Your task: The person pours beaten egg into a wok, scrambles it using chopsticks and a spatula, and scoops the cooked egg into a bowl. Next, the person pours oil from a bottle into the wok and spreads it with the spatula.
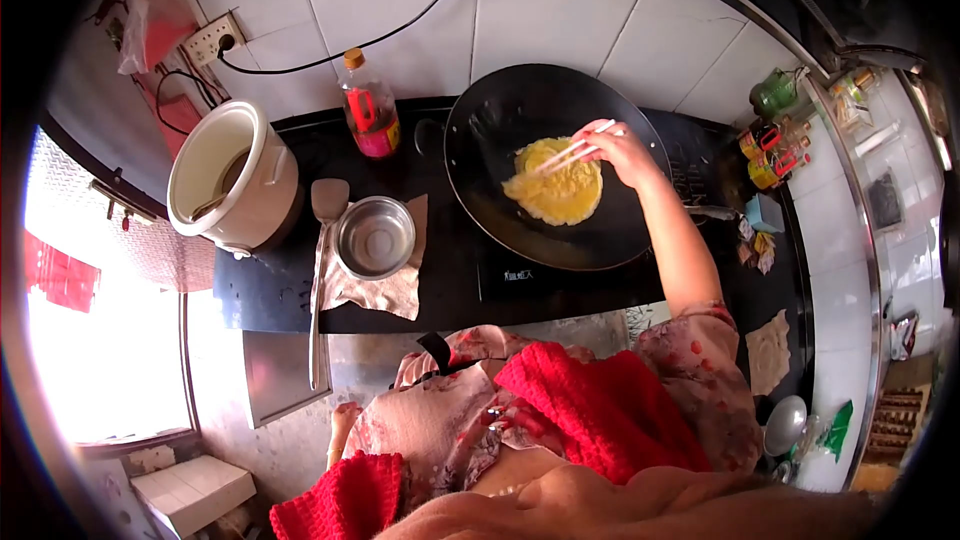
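Note:
My right hand (620, 152) is closed round a pair of chopsticks (575, 151), their tips touching the egg. Yellow beaten egg (565, 190), partly set into a round sheet, lies in the middle of a large black wok (500, 120). The wok rests on a dark induction cooker (515, 280). My left hand (346, 410) hangs low beside my body, below the counter edge; its fingers are too small and hidden to make out. To the wok's left, a metal bowl (375, 238) sits on a beige cloth (385, 292), with a long-handled spatula (323, 240) alongside.
A bottle with a red label (372, 125) stands behind the bowl. At the far left is a white pot (235, 175). A cable (370, 43) runs along the tiled wall from a socket (212, 38). Several bottles (775, 155) and a second cloth (768, 355) are at the right.

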### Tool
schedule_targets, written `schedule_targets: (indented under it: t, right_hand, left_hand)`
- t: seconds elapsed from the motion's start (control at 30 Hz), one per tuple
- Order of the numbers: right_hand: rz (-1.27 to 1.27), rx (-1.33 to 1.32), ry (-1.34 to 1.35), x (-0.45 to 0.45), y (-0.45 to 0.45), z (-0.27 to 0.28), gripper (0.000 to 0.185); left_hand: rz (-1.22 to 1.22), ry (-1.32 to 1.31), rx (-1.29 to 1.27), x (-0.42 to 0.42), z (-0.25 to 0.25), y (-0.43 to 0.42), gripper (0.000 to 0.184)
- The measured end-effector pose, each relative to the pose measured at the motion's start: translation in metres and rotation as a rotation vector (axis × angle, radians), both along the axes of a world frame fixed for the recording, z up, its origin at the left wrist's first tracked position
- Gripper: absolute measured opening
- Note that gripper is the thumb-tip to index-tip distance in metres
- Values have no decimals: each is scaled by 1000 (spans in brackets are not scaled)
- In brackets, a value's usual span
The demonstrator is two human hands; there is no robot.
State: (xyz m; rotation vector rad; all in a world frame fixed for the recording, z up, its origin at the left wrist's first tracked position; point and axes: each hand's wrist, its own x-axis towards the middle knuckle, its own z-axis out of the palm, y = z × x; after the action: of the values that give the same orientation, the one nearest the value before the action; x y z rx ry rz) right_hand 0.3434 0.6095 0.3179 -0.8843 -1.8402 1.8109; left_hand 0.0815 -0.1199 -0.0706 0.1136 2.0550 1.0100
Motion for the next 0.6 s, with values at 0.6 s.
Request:
schedule_targets:
  t: [0.6]
  right_hand:
    - [-192, 531, -154, 44, -22, -9, 15]
  left_hand:
    - [-352, 188, -161, -16, -11, -2, 24]
